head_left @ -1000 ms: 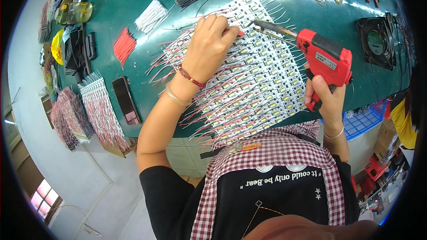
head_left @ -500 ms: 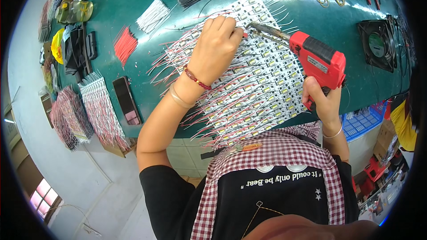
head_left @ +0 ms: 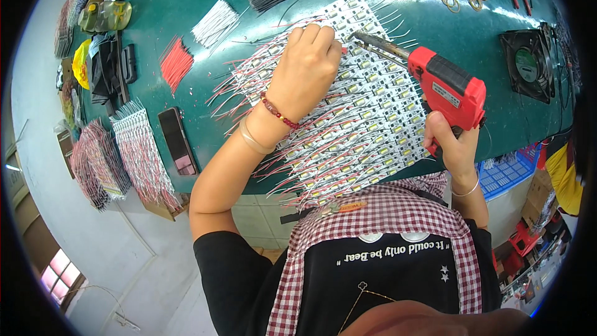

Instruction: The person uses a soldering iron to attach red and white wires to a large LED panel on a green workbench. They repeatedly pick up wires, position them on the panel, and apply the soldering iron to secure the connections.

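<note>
Hands [head_left: 308,65] moved slightly closer, left curled over boards [head_left: 380,130].

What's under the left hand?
A white panel of LED circuit boards, with red and white wires, shows around the left hand. The part directly beneath the palm is covered, and so is anything the fingertips may pinch; can't tell what's there.
</note>
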The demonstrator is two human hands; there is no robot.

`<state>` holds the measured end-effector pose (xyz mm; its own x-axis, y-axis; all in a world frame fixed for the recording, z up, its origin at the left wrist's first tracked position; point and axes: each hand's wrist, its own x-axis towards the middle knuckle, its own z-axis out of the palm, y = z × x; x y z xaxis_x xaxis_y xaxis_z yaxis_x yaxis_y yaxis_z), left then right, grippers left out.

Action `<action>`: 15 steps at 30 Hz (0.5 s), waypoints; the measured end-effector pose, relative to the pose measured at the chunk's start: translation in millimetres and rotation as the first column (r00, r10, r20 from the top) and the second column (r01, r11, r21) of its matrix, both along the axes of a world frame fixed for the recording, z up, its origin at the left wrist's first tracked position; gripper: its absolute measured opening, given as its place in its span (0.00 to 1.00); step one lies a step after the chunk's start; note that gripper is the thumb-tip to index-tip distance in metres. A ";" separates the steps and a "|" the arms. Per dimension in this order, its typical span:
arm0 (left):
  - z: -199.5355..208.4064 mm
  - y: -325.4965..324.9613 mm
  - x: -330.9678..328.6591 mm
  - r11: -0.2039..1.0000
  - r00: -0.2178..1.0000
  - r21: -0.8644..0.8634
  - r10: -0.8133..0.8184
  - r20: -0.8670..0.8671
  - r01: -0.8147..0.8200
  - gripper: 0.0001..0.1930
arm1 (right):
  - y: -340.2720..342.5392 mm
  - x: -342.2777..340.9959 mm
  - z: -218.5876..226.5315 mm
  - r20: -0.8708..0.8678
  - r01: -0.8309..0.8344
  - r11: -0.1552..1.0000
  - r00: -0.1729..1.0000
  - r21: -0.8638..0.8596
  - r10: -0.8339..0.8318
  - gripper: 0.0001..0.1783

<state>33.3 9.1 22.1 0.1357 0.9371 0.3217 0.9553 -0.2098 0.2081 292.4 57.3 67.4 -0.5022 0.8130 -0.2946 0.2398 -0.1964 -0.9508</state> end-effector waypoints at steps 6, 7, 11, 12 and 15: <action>3.0 -1.2 -2.3 1.000 0.998 -0.011 -0.006 -0.061 0.005 0.10 | 1.1 2.3 2.4 -0.055 0.048 0.996 0.997 -0.079 -0.052 0.11; 3.4 -0.9 -2.1 1.000 0.998 -0.011 -0.008 -0.061 0.008 0.10 | 1.6 2.3 2.7 -0.058 0.049 0.996 0.997 -0.073 -0.053 0.10; -1.5 -5.7 -1.8 1.000 1.000 0.003 0.015 -0.006 -0.015 0.11 | 1.3 -2.3 0.5 -0.045 0.034 0.998 0.998 -0.056 -0.037 0.10; -2.6 -5.8 -1.8 1.000 1.000 0.013 0.009 0.006 -0.009 0.11 | 1.8 -2.7 0.5 -0.042 0.027 0.999 0.999 -0.048 -0.029 0.10; -4.4 -5.0 -2.2 1.000 1.000 0.025 -0.005 0.022 0.005 0.11 | 2.8 -5.2 -0.6 -0.036 0.000 1.000 0.999 -0.031 -0.001 0.09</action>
<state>31.1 4.2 17.7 0.1328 0.9282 0.3476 0.9495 -0.2197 0.2239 287.2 60.1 66.8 -0.5127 0.8038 -0.3017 0.2059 -0.2260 -0.9521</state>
